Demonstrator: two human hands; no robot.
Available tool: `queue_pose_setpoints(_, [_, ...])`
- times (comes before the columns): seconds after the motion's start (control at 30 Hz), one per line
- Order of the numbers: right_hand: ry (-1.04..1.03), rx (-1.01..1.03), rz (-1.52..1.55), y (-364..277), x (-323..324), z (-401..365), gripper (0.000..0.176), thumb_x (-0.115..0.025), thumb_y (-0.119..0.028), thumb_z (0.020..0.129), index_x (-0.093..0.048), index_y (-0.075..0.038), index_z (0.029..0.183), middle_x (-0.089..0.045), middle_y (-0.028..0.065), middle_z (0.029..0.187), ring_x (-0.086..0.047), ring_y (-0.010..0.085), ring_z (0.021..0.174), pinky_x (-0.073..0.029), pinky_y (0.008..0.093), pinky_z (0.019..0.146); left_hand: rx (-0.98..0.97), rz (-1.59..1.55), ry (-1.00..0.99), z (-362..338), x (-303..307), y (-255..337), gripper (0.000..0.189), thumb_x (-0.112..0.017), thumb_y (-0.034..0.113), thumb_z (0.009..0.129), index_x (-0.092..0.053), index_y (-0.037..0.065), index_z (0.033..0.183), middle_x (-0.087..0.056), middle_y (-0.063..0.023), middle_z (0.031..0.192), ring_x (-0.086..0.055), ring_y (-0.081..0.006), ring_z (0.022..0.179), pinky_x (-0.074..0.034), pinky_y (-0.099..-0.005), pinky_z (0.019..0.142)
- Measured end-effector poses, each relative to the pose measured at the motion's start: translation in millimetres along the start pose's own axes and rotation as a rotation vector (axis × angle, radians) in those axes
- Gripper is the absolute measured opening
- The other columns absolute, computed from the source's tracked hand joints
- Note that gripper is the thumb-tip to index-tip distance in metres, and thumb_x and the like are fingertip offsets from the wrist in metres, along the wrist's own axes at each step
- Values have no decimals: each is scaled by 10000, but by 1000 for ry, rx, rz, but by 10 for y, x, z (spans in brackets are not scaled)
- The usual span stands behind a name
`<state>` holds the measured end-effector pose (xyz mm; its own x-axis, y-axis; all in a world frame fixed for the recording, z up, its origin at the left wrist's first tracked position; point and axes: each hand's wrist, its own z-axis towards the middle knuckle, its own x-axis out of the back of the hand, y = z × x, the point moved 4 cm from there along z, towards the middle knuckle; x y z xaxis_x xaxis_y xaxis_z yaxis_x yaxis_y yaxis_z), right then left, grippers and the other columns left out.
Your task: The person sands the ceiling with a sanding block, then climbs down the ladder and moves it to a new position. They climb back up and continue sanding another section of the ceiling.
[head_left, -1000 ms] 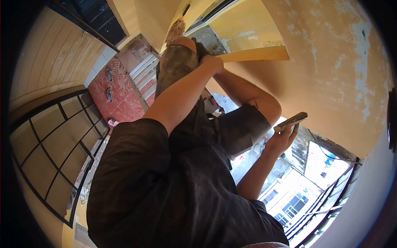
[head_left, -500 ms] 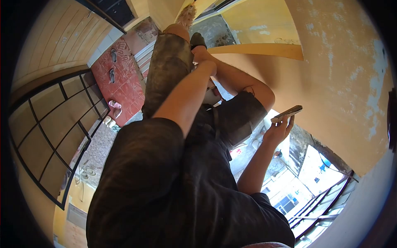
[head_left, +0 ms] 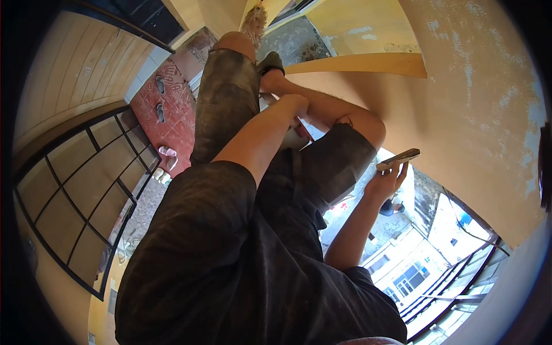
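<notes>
My right hand (head_left: pixel 384 185) is raised at the right, its fingers wrapped around the lower side of a thin flat object (head_left: pixel 399 159) with a dark top and a pale edge. The object is tilted and lies near the tan wall (head_left: pixel 460 138). My left arm (head_left: pixel 256 135) reaches across between my legs, and its bent end (head_left: pixel 298 103) is near my lower leg. The fingers of my left hand are hidden, so what they hold cannot be seen. Dark shorts (head_left: pixel 227 103) cover my thighs, and a dark shoe (head_left: pixel 270 62) is on my foot.
A black metal grille (head_left: pixel 89 201) stands at the left beside red floor tiles (head_left: pixel 167 129) with several sandals. A fluffy tan thing (head_left: pixel 254 26) is beyond my knee. Another person (head_left: pixel 392 207) is partly visible below, past my right arm. A bright railing area lies at the lower right.
The view has shifted slightly, so the grille and sandals appear a little further right. More of the person below is visible. My right hand keeps its grip on the flat object.
</notes>
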<state>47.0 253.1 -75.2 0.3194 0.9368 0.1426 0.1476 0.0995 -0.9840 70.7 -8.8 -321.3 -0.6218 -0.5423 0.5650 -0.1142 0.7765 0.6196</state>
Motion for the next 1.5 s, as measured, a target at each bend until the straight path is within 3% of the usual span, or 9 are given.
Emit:
queue_pose_setpoints(0.73, [217, 68, 27, 102, 208, 22, 562, -604, -147, 900, -369, -120, 1411, -460, 166, 1282, -476, 239, 1144, -409, 397, 898, 335, -728, -173, 227, -297, 143, 501, -607, 530, 803, -738, 69, 953, -707, -138, 996, -683, -307, 909, -506, -460, 790])
queue_pose_setpoints(0.87, [285, 60, -15, 249, 412, 82, 569, -626, -133, 885, -388, -115, 1401, -478, 158, 1258, -505, 223, 1098, -424, 376, 856, 25, -312, 38, 662, -648, -235, 467, -622, 437, 839, -699, 42, 1076, -698, -190, 999, -697, -318, 827, -523, -478, 762])
queue_pose_setpoints(0.9, [328, 82, -19, 331, 498, 117, 574, -638, -118, 876, -393, -83, 1393, -543, 140, 1135, -551, 208, 957, -445, 361, 789, 69, -307, 86, 396, -461, -145, 393, -530, 382, 878, -727, 52, 959, -704, -152, 1000, -674, -331, 883, -506, -469, 807])
queue_pose_setpoints(1.03, [417, 45, -112, 515, 588, 53, 640, -615, -136, 885, -317, -11, 1437, -589, 111, 940, -537, 169, 724, -456, 328, 660, 361, -125, 230, 122, -338, -46, 388, -522, 357, 874, -715, 59, 1030, -674, -172, 1102, -641, -355, 983, -487, -517, 797])
queue_pose_setpoints(1.2, [403, -125, -172, 1088, 825, 78, 732, -603, -158, 869, -221, 17, 1468, -598, 109, 974, -559, 167, 683, -457, 292, 669, 120, -15, 44, 114, -435, 181, 435, -493, 352, 900, -652, 42, 1159, -609, -217, 1193, -532, -372, 1184, -387, -595, 969])
queue_pose_setpoints(1.3, [338, -146, -136, 1406, 880, 109, 791, -677, -162, 831, -238, 11, 1466, -596, 120, 1088, -616, 169, 788, -483, 277, 751, 204, -124, 130, 152, -668, 286, 416, -478, 354, 905, -649, 76, 1164, -550, -237, 1254, -450, -441, 1243, -349, -603, 1005])
queue_pose_setpoints(1.33, [67, -17, -363, 1689, 166, 23, 690, -660, -166, 824, -309, -10, 1397, -611, 117, 1085, -623, 177, 819, -484, 290, 772, 202, -117, 134, 21, -642, 477, 416, -478, 354, 905, -649, 76, 1164, -550, -237, 1254, -450, -441, 1243, -349, -603, 1005])
queue_pose_setpoints(1.4, [-484, 242, -800, 2229, -1287, -112, 498, -625, -175, 809, -452, -52, 1259, -640, 110, 1080, -638, 194, 879, -486, 318, 814, 652, -539, 581, -476, -457, 714, 409, -494, 370, 886, -647, 101, 1154, -437, -247, 1371, -359, -505, 1281, -364, -623, 955])
queue_pose_setpoints(1.5, [-1339, 628, -1404, 3079, -3482, -495, 290, -573, -189, 787, -666, -115, 1052, -685, 100, 1072, -660, 218, 970, -488, 359, 876, 561, -444, 618, -486, -466, 667, 397, -525, 365, 864, -656, 106, 1135, -335, -221, 1454, -318, -530, 1289, -359, -645, 933])
